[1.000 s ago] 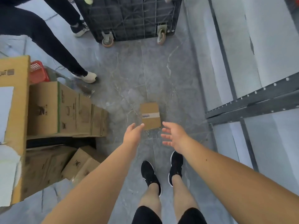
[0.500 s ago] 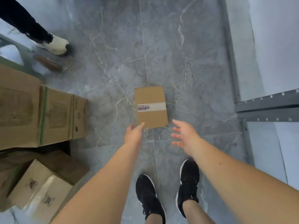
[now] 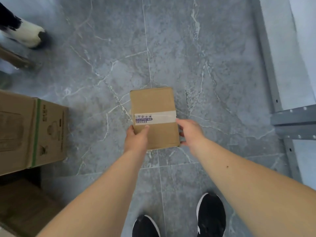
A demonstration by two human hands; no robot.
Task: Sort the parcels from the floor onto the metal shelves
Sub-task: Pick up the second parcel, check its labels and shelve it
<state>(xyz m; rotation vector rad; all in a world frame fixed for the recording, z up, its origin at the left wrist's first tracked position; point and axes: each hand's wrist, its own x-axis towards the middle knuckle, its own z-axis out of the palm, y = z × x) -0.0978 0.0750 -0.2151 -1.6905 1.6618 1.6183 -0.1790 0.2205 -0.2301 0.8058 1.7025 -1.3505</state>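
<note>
A small brown cardboard parcel point(image 3: 153, 106) with a white tape strip and printed label lies on the grey marble floor in the middle of the view. My left hand point(image 3: 136, 139) grips its near left edge, thumb on top of the box. My right hand point(image 3: 189, 130) is pressed against its right side, fingers curled around the edge. The grey metal shelf frame point(image 3: 292, 115) stands at the right edge, with a horizontal beam and an upright post showing.
Larger cardboard boxes point(image 3: 30, 132) are stacked at the left, with more flattened cardboard below them. Another person's white shoe point(image 3: 25, 34) is at the top left. My own black shoes point(image 3: 210, 214) are at the bottom.
Both hands have closed the gap and taken hold of the parcel's sides. The view has dropped nearer to the floor, so the parcel looks bigger.
</note>
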